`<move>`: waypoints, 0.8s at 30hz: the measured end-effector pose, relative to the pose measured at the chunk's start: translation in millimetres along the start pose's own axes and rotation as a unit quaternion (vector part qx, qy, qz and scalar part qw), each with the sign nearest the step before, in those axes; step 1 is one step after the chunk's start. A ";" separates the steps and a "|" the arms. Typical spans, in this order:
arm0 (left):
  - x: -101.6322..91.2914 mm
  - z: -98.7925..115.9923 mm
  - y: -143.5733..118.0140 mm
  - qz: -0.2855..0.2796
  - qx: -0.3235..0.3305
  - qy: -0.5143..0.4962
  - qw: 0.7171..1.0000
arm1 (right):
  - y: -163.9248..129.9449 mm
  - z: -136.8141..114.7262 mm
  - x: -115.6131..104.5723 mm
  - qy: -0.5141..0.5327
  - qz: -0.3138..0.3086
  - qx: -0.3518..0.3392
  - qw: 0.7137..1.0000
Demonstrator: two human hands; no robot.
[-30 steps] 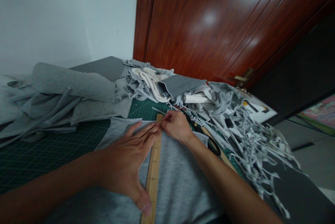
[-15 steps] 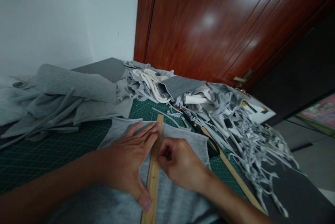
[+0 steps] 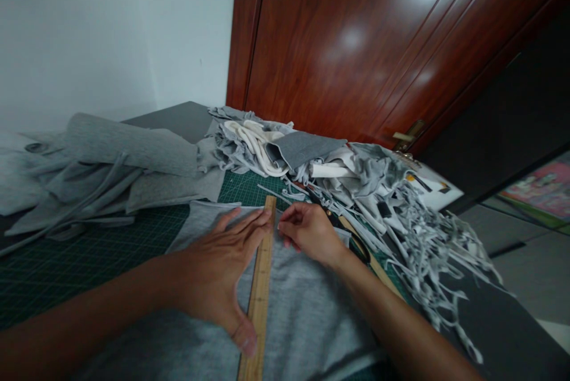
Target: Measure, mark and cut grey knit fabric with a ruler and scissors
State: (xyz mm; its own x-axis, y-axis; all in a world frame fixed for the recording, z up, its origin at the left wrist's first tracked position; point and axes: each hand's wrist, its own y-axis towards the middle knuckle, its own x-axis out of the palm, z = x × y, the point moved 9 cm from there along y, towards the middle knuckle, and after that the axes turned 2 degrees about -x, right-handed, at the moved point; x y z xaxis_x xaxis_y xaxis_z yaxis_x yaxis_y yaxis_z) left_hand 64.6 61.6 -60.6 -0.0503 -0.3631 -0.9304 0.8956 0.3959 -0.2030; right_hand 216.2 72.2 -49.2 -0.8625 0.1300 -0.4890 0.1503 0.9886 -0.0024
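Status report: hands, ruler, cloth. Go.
Left hand flat, pinning ruler on grey cloth. Right hand pinched beside ruler's far end. Scrap strips heaped right.

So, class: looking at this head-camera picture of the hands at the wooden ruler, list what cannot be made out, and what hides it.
- Whatever the right hand pinches: too small, covered by its curled fingers.
- Near end of the long wooden ruler: cut off by the bottom edge.
- Grid of the green cutting mat: partly covered by the light grey knit fabric.
- Ruler markings: blurred; the left hand overlaps its edge.
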 end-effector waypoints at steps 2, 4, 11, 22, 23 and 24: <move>0.3 0.3 -0.9 0.006 0.005 -0.001 1.000 | 5.8 0.8 0.3 -0.020 0.012 -0.010 1.000; 0.5 -0.2 -1.3 0.008 0.005 -0.004 1.000 | 11.7 0.6 -0.2 -0.046 0.024 -0.022 0.998; -3.1 -1.2 0.4 0.023 0.003 -0.032 0.999 | 23.2 -9.5 -1.0 -0.148 0.047 -0.049 0.987; -1.0 -1.8 1.8 0.015 0.002 -0.012 1.000 | 2.9 -26.1 3.4 -0.185 0.068 -0.103 0.975; -0.6 -1.9 2.0 0.013 0.003 -0.013 1.000 | -1.1 -26.3 4.9 -0.182 0.065 -0.103 0.976; -0.4 -1.7 2.3 0.013 0.004 -0.017 1.000 | -5.2 -26.5 6.6 -0.179 0.061 -0.102 0.977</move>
State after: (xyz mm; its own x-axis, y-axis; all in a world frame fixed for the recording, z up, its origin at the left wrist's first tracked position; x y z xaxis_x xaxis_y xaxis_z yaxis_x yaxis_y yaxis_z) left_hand 65.9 64.1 -61.2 -0.0120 -0.3807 -0.9246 0.9003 0.3982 -0.1757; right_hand 196.9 70.0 -29.3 -0.6139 0.2501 -0.7487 0.1108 0.9664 0.2320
